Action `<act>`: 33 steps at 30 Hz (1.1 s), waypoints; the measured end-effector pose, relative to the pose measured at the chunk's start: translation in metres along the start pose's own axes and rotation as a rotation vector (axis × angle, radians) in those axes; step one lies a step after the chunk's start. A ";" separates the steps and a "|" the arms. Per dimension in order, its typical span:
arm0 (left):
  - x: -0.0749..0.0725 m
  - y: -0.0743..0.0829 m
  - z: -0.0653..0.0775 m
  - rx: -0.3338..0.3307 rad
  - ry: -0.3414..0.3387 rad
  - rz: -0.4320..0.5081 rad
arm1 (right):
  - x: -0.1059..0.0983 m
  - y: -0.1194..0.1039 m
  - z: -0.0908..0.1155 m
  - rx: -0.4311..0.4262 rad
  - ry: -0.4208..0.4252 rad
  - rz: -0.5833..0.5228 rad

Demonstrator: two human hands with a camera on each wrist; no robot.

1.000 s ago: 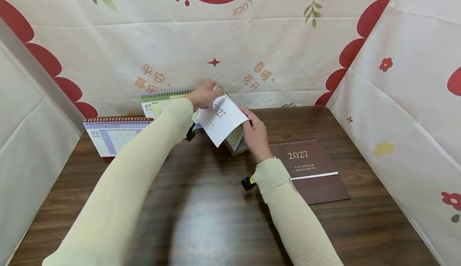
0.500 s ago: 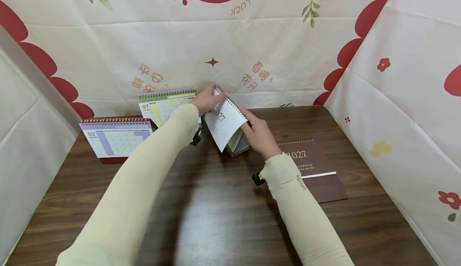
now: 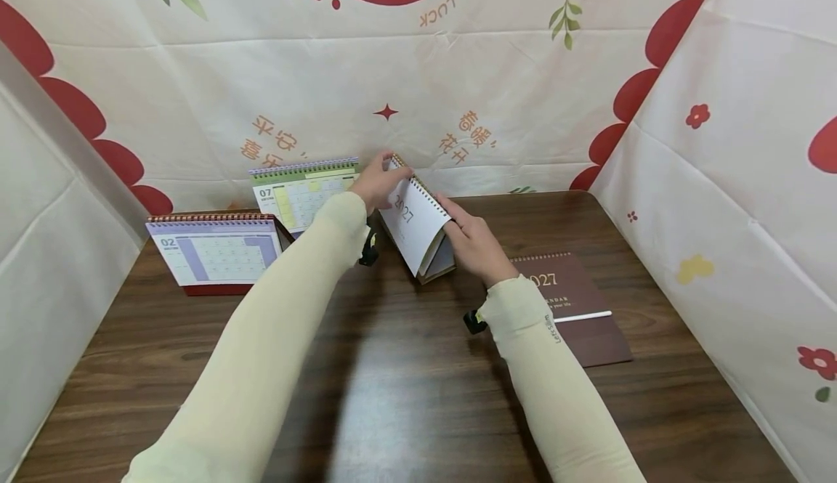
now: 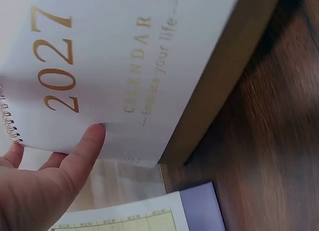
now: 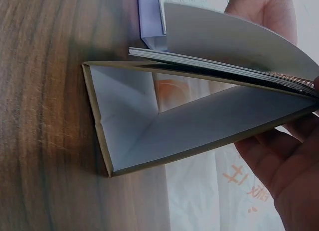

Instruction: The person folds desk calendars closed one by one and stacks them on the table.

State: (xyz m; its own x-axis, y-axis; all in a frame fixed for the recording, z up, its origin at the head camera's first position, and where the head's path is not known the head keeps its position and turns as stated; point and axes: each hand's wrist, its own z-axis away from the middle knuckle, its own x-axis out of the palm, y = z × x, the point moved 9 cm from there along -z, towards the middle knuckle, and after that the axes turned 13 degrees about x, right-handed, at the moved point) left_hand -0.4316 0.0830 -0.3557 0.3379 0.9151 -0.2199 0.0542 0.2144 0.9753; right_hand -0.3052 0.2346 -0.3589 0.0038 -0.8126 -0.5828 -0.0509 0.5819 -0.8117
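Note:
A desk calendar with a white "2027" page and a gold-brown stand is set up at an angle near the back of the table. My left hand holds its far end, thumb on the white page below the printed year. At the near end of the spiral binding, my right hand grips the top, with fingers behind the stand. Seen end-on in the right wrist view, the stand forms an open triangle. The white cover page bows away from the pages under it.
To the left stand a green-topped "07" calendar and a purple "02" calendar on a red base. At right a brown 2027 calendar lies flat, crossed by a white strip. A printed cloth hangs behind the table.
The white cover page, earlier lifted out to the left, has come down closer against the stand. My left hand has shifted slightly right; my right forearm has moved a little rightward.

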 end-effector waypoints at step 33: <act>0.004 -0.014 -0.002 0.054 0.029 0.143 | 0.009 -0.001 0.006 0.102 0.227 -0.038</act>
State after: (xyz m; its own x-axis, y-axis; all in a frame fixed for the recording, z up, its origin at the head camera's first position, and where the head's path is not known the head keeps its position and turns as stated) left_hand -0.4326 0.0841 -0.3699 0.3182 0.9447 -0.0789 0.0582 0.0636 0.9963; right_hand -0.2992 0.2268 -0.3642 -0.2212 -0.8138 -0.5374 0.0459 0.5418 -0.8393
